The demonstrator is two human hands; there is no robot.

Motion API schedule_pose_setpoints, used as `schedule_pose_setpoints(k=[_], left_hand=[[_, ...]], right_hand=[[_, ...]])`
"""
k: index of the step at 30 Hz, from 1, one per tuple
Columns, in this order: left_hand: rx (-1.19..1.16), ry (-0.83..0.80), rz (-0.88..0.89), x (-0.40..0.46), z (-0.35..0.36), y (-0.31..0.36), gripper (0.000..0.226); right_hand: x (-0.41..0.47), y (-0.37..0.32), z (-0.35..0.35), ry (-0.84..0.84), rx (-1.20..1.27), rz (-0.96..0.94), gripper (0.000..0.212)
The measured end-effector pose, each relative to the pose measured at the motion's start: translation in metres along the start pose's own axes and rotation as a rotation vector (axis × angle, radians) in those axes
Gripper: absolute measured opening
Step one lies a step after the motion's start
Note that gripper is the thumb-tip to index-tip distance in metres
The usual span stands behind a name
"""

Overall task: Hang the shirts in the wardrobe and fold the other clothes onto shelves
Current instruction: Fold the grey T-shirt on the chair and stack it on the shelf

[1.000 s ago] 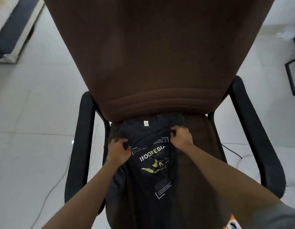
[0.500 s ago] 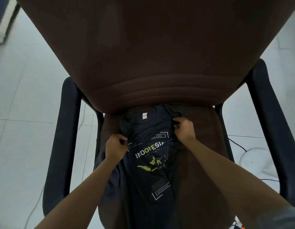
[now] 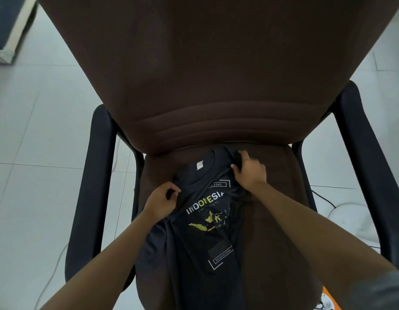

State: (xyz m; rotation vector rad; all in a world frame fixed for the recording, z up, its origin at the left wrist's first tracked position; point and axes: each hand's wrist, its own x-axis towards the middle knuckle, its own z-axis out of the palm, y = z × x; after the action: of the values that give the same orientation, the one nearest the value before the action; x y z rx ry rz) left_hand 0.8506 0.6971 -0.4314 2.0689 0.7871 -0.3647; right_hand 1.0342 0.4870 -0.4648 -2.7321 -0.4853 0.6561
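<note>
A dark T-shirt (image 3: 200, 233) with the word INDONESIA and a yellow map print lies face up on the seat of a brown office chair (image 3: 272, 220), its collar toward the backrest and its lower part hanging over the front edge of the seat. The seat serves here as a flat surface, probably because it keeps the cloth spread and the print visible while the person arranges it. The left hand (image 3: 162, 203) is closed, pinching the fabric at the shoulder area on that side, just beside the collar. The right hand (image 3: 250, 173) holds the opposite shoulder, thumb and fingers bent over a fold of cloth close to the backrest; the grip looks looser, but cloth is between the fingers. Holding both shoulders at once makes sense: from these two points the shirt can be lifted so that it hangs straight, which I judge is the preparation for putting it on a hanger. No hanger and no wardrobe are visible. Black armrests (image 3: 91, 186) stand on both sides, and cables (image 3: 323, 198) lie on the tiled floor (image 3: 37, 153).
</note>
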Motion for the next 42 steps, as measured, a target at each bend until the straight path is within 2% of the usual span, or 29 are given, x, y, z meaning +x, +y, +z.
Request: schedule_pose_setpoints(k=[2, 4, 7, 11, 16, 19, 21, 23, 25, 28, 31, 33, 35, 38, 42], left_hand=[[-0.003, -0.003, -0.004, 0.003, 0.001, -0.002, 0.025], [0.002, -0.004, -0.015, 0.002, 0.003, -0.004, 0.022], [0.016, 0.008, -0.035, -0.001, 0.012, -0.003, 0.02], [0.291, 0.041, -0.121, -0.003, 0.024, 0.001, 0.016], [0.059, 0.051, -0.05, 0.001, 0.029, -0.005, 0.027], [0.002, 0.053, -0.015, 0.002, 0.029, -0.011, 0.034], [-0.059, 0.041, -0.027, 0.001, 0.027, -0.009, 0.031], [-0.141, 0.014, -0.075, -0.001, 0.023, -0.004, 0.029], [-0.238, -0.039, -0.153, -0.003, 0.016, 0.005, 0.034], [-0.37, -0.181, -0.305, -0.006, 0.007, 0.016, 0.041], [-0.388, -0.359, -0.403, -0.012, -0.002, 0.024, 0.043], [-0.408, -0.419, -0.423, -0.019, -0.006, 0.03, 0.043], [-0.435, -0.399, -0.407, -0.026, -0.011, 0.036, 0.043], [-0.531, -0.274, -0.324, -0.041, -0.019, 0.046, 0.041], [-0.61, -0.157, -0.179, -0.065, -0.034, 0.059, 0.041]], right_hand=[[0.001, -0.002, 0.004, 0.148, -0.029, -0.022, 0.047], [0.004, -0.004, 0.006, 0.186, -0.053, -0.052, 0.043], [0.013, -0.007, 0.008, 0.066, -0.048, -0.11, 0.035], [0.015, -0.012, 0.005, -0.065, 0.031, -0.16, 0.031], [0.026, -0.017, 0.0, -0.096, 0.03, -0.109, 0.034], [0.032, -0.015, 0.001, -0.141, 0.038, -0.077, 0.033], [0.027, -0.013, 0.003, -0.117, 0.054, -0.058, 0.029], [0.018, -0.012, 0.005, -0.067, -0.039, -0.049, 0.026], [0.009, -0.009, 0.007, 0.006, -0.173, -0.091, 0.023], [-0.002, -0.005, 0.003, 0.086, -0.17, -0.171, 0.017], [-0.008, -0.004, -0.006, 0.118, -0.042, -0.267, 0.013], [-0.013, -0.008, -0.018, 0.031, 0.172, -0.294, 0.014], [-0.018, -0.012, -0.029, -0.035, 0.287, -0.305, 0.016], [-0.03, -0.015, -0.043, -0.011, 0.325, -0.338, 0.019], [-0.053, -0.023, -0.065, -0.004, 0.379, -0.284, 0.027]])
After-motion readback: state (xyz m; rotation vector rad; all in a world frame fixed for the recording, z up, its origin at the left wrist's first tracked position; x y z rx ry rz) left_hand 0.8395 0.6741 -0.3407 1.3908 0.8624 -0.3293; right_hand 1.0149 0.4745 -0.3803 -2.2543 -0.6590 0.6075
